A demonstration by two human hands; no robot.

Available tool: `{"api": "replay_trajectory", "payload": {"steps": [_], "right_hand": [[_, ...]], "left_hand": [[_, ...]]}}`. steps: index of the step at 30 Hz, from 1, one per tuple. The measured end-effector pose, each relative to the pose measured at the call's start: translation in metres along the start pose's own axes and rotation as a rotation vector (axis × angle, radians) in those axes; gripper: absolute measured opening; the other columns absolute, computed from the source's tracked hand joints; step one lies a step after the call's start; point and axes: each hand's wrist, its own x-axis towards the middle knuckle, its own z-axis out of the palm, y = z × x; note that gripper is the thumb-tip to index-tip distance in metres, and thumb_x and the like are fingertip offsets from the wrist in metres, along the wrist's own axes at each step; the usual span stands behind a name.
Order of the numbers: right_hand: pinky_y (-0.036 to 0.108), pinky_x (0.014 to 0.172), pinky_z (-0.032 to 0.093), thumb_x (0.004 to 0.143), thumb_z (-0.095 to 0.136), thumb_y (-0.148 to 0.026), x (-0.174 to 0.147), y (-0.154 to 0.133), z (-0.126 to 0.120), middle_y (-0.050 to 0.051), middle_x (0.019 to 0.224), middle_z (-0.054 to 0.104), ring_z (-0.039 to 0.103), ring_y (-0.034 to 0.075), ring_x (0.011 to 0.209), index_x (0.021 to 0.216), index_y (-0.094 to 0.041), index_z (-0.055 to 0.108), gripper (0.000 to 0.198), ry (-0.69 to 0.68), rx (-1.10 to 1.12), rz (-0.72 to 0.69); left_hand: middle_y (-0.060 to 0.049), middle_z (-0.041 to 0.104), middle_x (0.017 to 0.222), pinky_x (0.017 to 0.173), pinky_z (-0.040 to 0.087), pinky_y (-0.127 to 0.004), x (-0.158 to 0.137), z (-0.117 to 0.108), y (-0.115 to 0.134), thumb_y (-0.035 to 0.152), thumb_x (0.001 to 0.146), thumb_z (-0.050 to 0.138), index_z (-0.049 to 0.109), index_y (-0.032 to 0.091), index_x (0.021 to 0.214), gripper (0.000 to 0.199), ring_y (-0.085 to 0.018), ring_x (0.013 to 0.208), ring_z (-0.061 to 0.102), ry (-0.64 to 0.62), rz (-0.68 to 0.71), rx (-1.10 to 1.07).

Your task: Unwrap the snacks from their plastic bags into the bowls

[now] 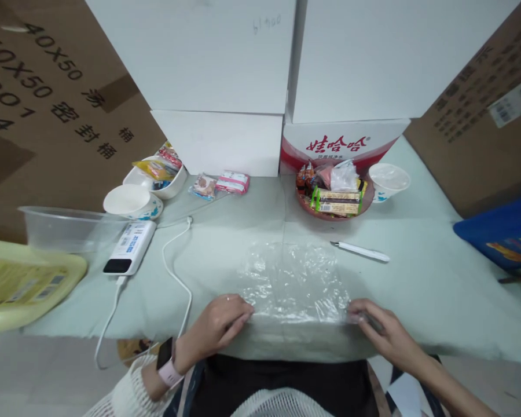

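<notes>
Left hand, right hand: nearly closed, pinching clear plastic film at its eight- and four-o'clock corners; pull evenly outward to limit creasing.

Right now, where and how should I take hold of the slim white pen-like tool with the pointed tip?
Probably by the middle of the pen-like tool, from the near side, where the right hand is: it lies flat, slim enough to pinch across, with its pointed tip facing left.

White knit sleeve; dark-faced watch, pale pink strap; black clothing.
</notes>
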Motion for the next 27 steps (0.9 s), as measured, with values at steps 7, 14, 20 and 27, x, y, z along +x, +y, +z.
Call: {"api": "replay_trajectory", "payload": {"steps": [7, 14, 20, 27], "right_hand": [[0.026, 0.045, 0.044, 0.085, 0.045, -0.045, 0.055, -0.006, 0.006, -0.005, 0.049, 0.051, 0.052, 0.014, 0.043, 0.093, -0.019, 0.054, 0.029, 0.247, 0.244, 0.296], [0.03, 0.054, 0.043, 0.088, 0.037, -0.033, 0.091, 0.012, 0.019, 0.003, 0.061, 0.063, 0.061, 0.022, 0.056, 0.122, -0.014, 0.049, 0.041, 0.184, -0.445, 0.307], [0.033, 0.051, 0.045, 0.09, 0.037, -0.029, 0.091, 0.004, 0.019, 0.008, 0.065, 0.066, 0.063, 0.025, 0.055, 0.133, -0.008, 0.037, 0.048, 0.159, -0.738, 0.289], [0.048, 0.09, 0.045, 0.089, 0.042, -0.03, 0.072, -0.005, 0.016, 0.018, 0.119, 0.057, 0.055, 0.03, 0.11, 0.133, -0.017, 0.039, 0.046, 0.237, -0.688, -0.214]], "left_hand": [[0.002, 0.058, 0.055, 0.06, 0.046, -0.024, 0.041, 0.003, -0.006, 0.033, 0.095, 0.028, 0.053, 0.02, 0.074, 0.035, -0.013, 0.055, 0.058, 0.225, -0.524, -0.083], [-0.003, 0.063, 0.063, 0.059, 0.039, -0.025, 0.07, 0.004, -0.025, 0.029, 0.093, 0.036, 0.058, 0.019, 0.079, 0.028, -0.019, 0.064, 0.063, 0.053, -0.754, 0.259], [-0.006, 0.067, 0.071, 0.061, 0.044, -0.028, 0.068, -0.004, -0.031, 0.031, 0.092, 0.042, 0.056, 0.016, 0.106, 0.025, -0.022, 0.067, 0.065, 0.071, -0.787, 0.348], [-0.012, 0.059, 0.118, 0.097, 0.043, -0.039, 0.063, 0.003, -0.001, 0.015, 0.092, 0.032, 0.048, 0.017, 0.12, 0.033, -0.023, 0.115, 0.052, 0.203, -0.221, 0.389]]}}
